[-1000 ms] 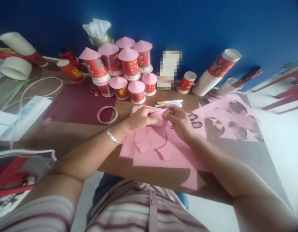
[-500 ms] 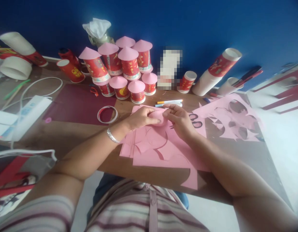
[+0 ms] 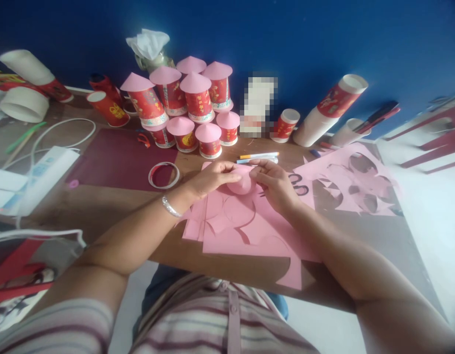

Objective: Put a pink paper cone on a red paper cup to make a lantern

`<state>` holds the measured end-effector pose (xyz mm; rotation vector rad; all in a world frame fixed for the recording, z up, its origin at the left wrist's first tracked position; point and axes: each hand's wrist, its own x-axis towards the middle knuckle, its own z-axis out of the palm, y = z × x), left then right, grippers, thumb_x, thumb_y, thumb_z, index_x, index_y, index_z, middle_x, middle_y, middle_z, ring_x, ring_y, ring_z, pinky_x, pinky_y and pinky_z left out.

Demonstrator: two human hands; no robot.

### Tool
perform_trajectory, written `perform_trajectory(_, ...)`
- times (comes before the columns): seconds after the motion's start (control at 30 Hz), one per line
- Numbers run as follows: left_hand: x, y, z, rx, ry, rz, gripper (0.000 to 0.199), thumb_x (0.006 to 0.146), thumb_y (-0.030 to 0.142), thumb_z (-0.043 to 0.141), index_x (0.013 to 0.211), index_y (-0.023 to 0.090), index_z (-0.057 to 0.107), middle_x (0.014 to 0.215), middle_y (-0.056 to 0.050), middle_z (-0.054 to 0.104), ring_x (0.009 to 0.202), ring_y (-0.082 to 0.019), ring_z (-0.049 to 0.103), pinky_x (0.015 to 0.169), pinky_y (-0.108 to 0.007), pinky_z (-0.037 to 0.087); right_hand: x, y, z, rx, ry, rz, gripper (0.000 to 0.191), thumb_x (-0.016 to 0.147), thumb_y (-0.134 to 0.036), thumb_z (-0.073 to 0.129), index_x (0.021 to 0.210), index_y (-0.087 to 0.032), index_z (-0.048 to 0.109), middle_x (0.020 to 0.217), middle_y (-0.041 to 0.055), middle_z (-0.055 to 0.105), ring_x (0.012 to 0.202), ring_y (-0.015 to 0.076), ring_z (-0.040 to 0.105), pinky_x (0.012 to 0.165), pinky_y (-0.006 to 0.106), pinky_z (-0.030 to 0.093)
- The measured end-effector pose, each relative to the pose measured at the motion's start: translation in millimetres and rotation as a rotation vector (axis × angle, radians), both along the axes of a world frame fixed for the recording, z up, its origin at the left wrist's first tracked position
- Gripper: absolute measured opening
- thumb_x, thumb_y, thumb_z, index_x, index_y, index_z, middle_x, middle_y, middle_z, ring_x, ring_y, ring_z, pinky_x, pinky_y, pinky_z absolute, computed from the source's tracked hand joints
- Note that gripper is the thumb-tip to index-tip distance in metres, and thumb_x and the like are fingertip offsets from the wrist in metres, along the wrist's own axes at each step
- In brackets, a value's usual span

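Between my two hands is a small pink paper cone, held above a stack of pink paper with circles cut out of it. My left hand pinches the cone's left edge between thumb and fingers. On the opposite edge, the fingertips of my right hand are closed on the same paper. Dark-handled scissors lie just right of my right hand, their blades partly hidden behind it.
Red paper cups with pink cone tops stand grouped at the back. A tape roll lies on a maroon mat. Markers lie beyond my hands. Cut pink scraps, a tall cup stack and a pen cup are at right.
My left thumb and fingers have shifted slightly up and left along the paper, so more of the cone shows. My right hand has barely moved.
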<state>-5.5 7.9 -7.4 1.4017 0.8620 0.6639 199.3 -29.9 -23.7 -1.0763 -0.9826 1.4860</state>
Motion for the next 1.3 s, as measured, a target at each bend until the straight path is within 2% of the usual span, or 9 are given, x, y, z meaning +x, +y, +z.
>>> perform_trajectory(0.17, -2, 1, -0.5, -0.029, -0.004, -0.005, 0.036, 0.076, 0.045, 0.081, 0.098, 0.016, 0.078, 0.096, -0.006, 0.076, 0.095, -0.021, 0.066, 0.095, -0.038, 0.048, -1, -2, 1.8, -0.066, -0.011, 0.092, 0.037, 0.076, -0.041, 0.086, 0.102, -0.019, 0.073, 0.079, -0.0014, 0.065, 0.065, 0.0104, 0.051, 0.06, 0.027, 0.038)
perform_trajectory(0.27, -3, 2, 0.5, -0.022, 0.017, -0.01, 0.036, 0.076, 0.044, 0.082, 0.097, 0.015, 0.078, 0.096, -0.006, 0.075, 0.095, -0.021, 0.066, 0.092, -0.036, 0.048, -1, -2, 0.7, -0.052, -0.035, 0.172, 0.04, 0.075, -0.049, 0.088, 0.099, -0.019, 0.074, 0.088, 0.0018, 0.07, 0.076, 0.0139, 0.058, 0.067, 0.028, 0.043)
perform_trajectory(0.4, -2, 2, 0.7, -0.011, 0.027, -0.005, 0.039, 0.075, 0.045, 0.085, 0.096, 0.014, 0.077, 0.096, -0.007, 0.076, 0.093, -0.021, 0.067, 0.088, -0.036, 0.051, -1, -3, -1.2, -0.037, -0.083, 0.226, 0.039, 0.07, -0.05, 0.093, 0.081, -0.019, 0.071, 0.078, -0.0006, 0.065, 0.074, 0.0133, 0.056, 0.07, 0.029, 0.042)
perform_trajectory(0.5, -1, 1, 0.6, 0.006, 0.011, -0.007, 0.039, 0.076, 0.047, 0.085, 0.096, 0.015, 0.077, 0.094, -0.007, 0.076, 0.093, -0.022, 0.067, 0.086, -0.036, 0.051, -2, -3, 0.7, -0.02, -0.118, 0.22, 0.04, 0.069, -0.051, 0.093, 0.074, -0.019, 0.069, 0.072, -0.0025, 0.061, 0.069, 0.012, 0.05, 0.067, 0.028, 0.039)
perform_trajectory(0.63, 0, -1, 0.7, 0.013, -0.018, -0.007, 0.037, 0.08, 0.051, 0.082, 0.088, 0.016, 0.075, 0.086, -0.004, 0.072, 0.085, -0.018, 0.063, 0.081, -0.032, 0.048, -1, -4, 3.7, 0.003, -0.174, 0.211, 0.047, 0.068, -0.056, 0.092, 0.065, -0.02, 0.063, 0.063, -0.0056, 0.049, 0.061, 0.0095, 0.037, 0.06, 0.028, 0.03)
perform_trajectory(0.83, -1, 1, 1.5, 0.03, -0.027, 0.01, 0.041, 0.078, 0.053, 0.083, 0.074, 0.016, 0.064, 0.073, 0.002, 0.058, 0.073, -0.013, 0.05, 0.074, -0.03, 0.038, 4, -2, -4.9, 0.035, -0.16, 0.161, 0.046, 0.079, -0.065, 0.082, 0.076, -0.02, 0.07, 0.065, -0.0039, 0.051, 0.059, 0.0103, 0.035, 0.056, 0.029, 0.026)
perform_trajectory(0.97, -1, 1, 1.8, 0.031, -0.015, 0.005, 0.042, 0.078, 0.052, 0.083, 0.07, 0.017, 0.059, 0.07, 0.003, 0.051, 0.07, -0.012, 0.044, 0.071, -0.03, 0.034, 4, -1, -5.3, 0.032, -0.142, 0.09, 0.041, 0.078, -0.057, 0.085, 0.073, -0.021, 0.069, 0.062, -0.0042, 0.05, 0.058, 0.0099, 0.035, 0.054, 0.029, 0.022)
perform_trajectory(1.17, -2, 1, 0.5, 0.017, -0.027, 0.01, 0.04, 0.079, 0.051, 0.082, 0.072, 0.017, 0.061, 0.072, 0.002, 0.055, 0.072, -0.013, 0.048, 0.072, -0.03, 0.036, 4, -2, -2.6, 0.051, -0.122, 0.095, 0.037, 0.077, -0.053, 0.087, 0.068, -0.021, 0.069, 0.061, -0.0041, 0.053, 0.058, 0.01, 0.04, 0.057, 0.029, 0.031)
perform_trajectory(1.3, -2, 2, -1.5, -0.011, -0.068, 0.044, 0.042, 0.076, 0.053, 0.084, 0.074, 0.017, 0.063, 0.074, 0.002, 0.058, 0.074, -0.013, 0.049, 0.072, -0.028, 0.037, 1, -1, -7.3, 0.013, -0.02, 0.111, 0.048, 0.082, -0.067, 0.079, 0.071, -0.022, 0.071, 0.07, 0.001, 0.063, 0.069, 0.0152, 0.056, 0.068, 0.032, 0.047)
